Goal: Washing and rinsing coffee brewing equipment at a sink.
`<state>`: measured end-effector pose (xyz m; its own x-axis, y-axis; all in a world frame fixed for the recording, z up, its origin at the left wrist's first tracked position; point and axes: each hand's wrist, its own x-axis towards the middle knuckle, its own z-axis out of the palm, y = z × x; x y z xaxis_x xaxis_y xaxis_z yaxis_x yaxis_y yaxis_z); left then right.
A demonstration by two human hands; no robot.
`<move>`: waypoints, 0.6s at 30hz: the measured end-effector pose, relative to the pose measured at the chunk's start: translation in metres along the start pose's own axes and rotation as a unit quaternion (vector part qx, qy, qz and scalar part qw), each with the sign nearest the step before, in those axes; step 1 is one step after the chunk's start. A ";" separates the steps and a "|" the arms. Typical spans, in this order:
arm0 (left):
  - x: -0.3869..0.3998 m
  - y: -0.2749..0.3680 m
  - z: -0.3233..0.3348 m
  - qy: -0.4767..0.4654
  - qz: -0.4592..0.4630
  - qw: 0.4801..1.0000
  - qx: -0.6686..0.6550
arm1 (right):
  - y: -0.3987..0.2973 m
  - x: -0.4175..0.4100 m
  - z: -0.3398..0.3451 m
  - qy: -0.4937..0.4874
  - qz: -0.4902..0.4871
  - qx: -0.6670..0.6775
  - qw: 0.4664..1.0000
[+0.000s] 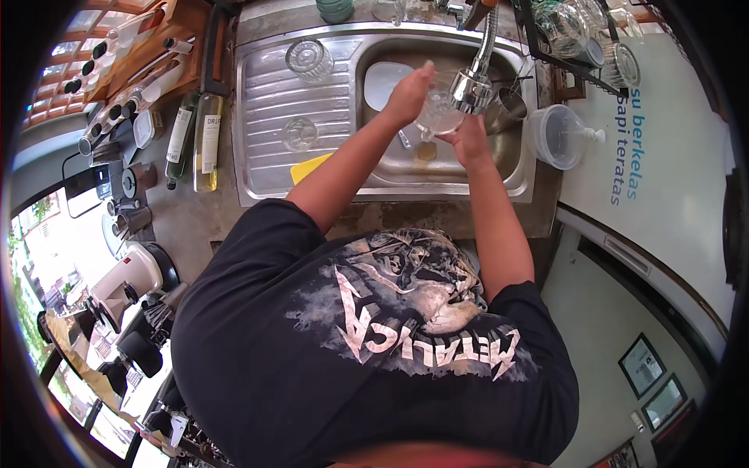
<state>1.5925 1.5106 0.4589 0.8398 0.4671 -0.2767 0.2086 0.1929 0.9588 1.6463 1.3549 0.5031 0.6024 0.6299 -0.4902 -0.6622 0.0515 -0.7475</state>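
A clear glass vessel [436, 120] is under the chrome faucet head [471, 90], above the sink basin [398, 172]. Water seems to run into it. My right hand [470, 140] grips the vessel from below, its fingers partly hidden by glass and faucet. At the vessel's left side is my left hand [409, 96], thumb side up; its fingers are mostly hidden, so its grip is unclear. Behind my left hand, a white dish [383, 85] lies in the basin. A spoon-like utensil [404, 139] is on the basin floor, near the round drain [427, 151].
On the ribbed drainboard [263, 117] stand a ridged glass [310, 60], another glass [299, 134] and a yellow cloth or sheet [310, 168]. A metal cup [508, 105] sits at the basin's right. Beyond the rim are a plastic tub [556, 137], a glass rack [573, 64] and two bottles [208, 143].
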 end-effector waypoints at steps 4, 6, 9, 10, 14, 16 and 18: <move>-0.006 0.006 -0.007 0.047 0.049 0.998 0.005 | -0.019 -0.009 0.028 0.013 0.026 0.030 0.999; -0.029 -0.012 0.004 0.075 0.098 0.992 0.031 | -0.013 -0.023 0.035 0.064 0.050 -0.006 0.997; -0.021 -0.025 -0.003 0.033 0.055 0.996 0.055 | 0.019 -0.005 0.015 0.128 0.060 -0.018 0.990; -0.011 -0.019 -0.010 0.016 -0.010 0.999 0.031 | 0.004 -0.009 0.031 0.107 0.089 -0.010 0.990; -0.014 0.020 0.010 0.015 0.055 0.995 0.081 | 0.015 0.006 -0.008 0.085 0.045 0.037 0.995; -0.016 -0.010 0.004 0.038 0.067 0.997 0.033 | 0.003 -0.006 0.019 0.109 0.057 0.007 0.992; -0.012 -0.040 -0.001 0.057 0.063 0.995 -0.059 | 0.011 -0.003 0.028 0.142 0.047 -0.055 0.987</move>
<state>1.5738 1.4979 0.4240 0.7922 0.5869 -0.1673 0.0402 0.2234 0.9739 1.6242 1.3755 0.5090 0.6524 0.3839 -0.6535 -0.6777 -0.0906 -0.7297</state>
